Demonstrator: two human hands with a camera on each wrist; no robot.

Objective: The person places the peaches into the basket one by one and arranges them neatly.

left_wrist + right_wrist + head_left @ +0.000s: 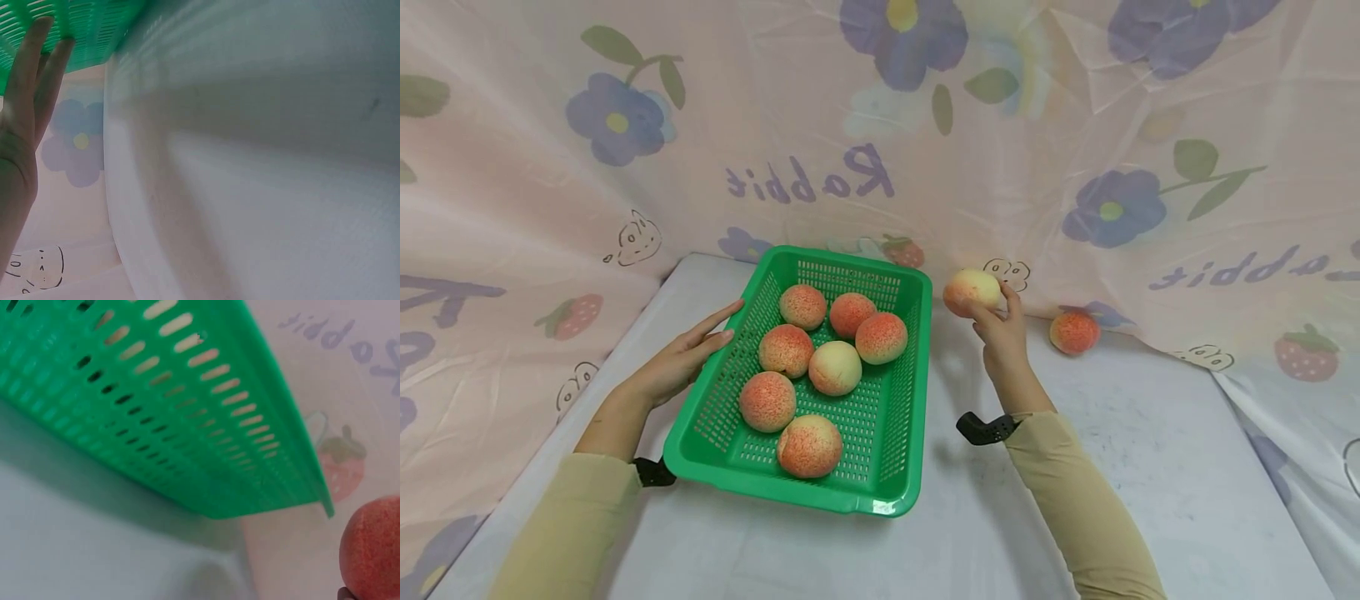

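Note:
A green plastic basket [883,433] with slotted walls holds several red and yellow peaches [809,446]. At its left side is my left hand [673,362], its straight fingers touching the outer wall and rim. The left wrist view shows those fingers [53,87] laid along the slotted wall. Just off the basket's far right corner, my right hand [1006,337] grips a pale yellow peach [972,292] with a reddish side, held above the table. In the right wrist view only part of this peach [378,550] shows at the edge, and the hand is mostly out of frame.
One more peach [1074,332] lies on the table to the right of my right hand, near the back cloth. A printed cloth [790,100] with flowers and strawberries hangs behind and beside the white table [1120,467]. Each wrist wears a black band [987,429].

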